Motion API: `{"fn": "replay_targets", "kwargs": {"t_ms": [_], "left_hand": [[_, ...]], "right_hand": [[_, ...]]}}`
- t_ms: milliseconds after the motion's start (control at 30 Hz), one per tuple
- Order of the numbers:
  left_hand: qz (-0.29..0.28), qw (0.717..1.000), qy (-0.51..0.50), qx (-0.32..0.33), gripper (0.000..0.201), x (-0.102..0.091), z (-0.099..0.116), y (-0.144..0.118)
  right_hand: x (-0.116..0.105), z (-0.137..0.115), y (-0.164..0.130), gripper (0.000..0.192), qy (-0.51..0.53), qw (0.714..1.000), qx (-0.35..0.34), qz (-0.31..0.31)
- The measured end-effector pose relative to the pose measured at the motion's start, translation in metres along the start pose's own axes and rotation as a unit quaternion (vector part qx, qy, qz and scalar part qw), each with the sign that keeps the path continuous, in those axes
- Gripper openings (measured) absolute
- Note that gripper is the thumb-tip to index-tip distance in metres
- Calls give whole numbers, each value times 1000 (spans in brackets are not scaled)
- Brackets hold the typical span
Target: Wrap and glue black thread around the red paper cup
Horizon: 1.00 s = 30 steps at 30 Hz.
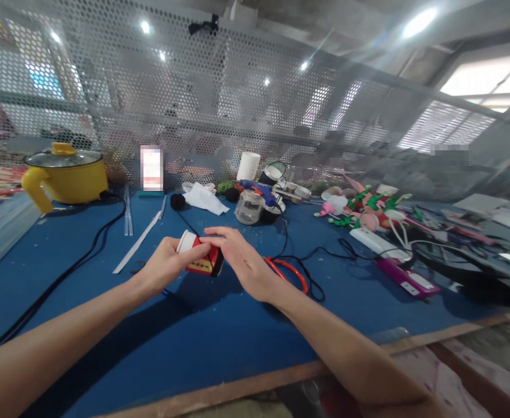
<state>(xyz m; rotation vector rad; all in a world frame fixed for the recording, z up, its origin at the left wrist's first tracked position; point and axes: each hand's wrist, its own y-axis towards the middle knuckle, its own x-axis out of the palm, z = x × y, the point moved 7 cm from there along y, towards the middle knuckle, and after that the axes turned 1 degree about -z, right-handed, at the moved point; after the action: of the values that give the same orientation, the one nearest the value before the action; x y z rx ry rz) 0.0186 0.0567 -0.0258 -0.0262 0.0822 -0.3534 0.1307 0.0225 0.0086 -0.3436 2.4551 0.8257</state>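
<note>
A white paper cup (186, 241) with a red and yellow wrap and a black band at its base lies tilted on its side above the table. My left hand (168, 264) is closed round it, thumb along the wrap. Against the cup's black end rests my right hand (240, 258), its fingers stretched out over the top; some fingers are hidden behind the cup. A black strand runs from a black yarn ball (177, 201) down to the cup near my right fingertips.
A yellow electric pot (69, 177) stands at the left, its black cable crossing the blue table (220, 348). Behind my hands are a glass jar (249, 208), a blue glue gun (261, 191) and stacked white cups (248, 166). Power strips (379, 244) and craft flowers (368, 203) lie right.
</note>
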Motion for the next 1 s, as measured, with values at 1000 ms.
{"fn": "replay_targets", "kwargs": {"t_ms": [1000], "left_hand": [[66,994,78,39,17,-17,-5,-1]], "right_hand": [[-115,156,47,29,51,889,413,191]]}}
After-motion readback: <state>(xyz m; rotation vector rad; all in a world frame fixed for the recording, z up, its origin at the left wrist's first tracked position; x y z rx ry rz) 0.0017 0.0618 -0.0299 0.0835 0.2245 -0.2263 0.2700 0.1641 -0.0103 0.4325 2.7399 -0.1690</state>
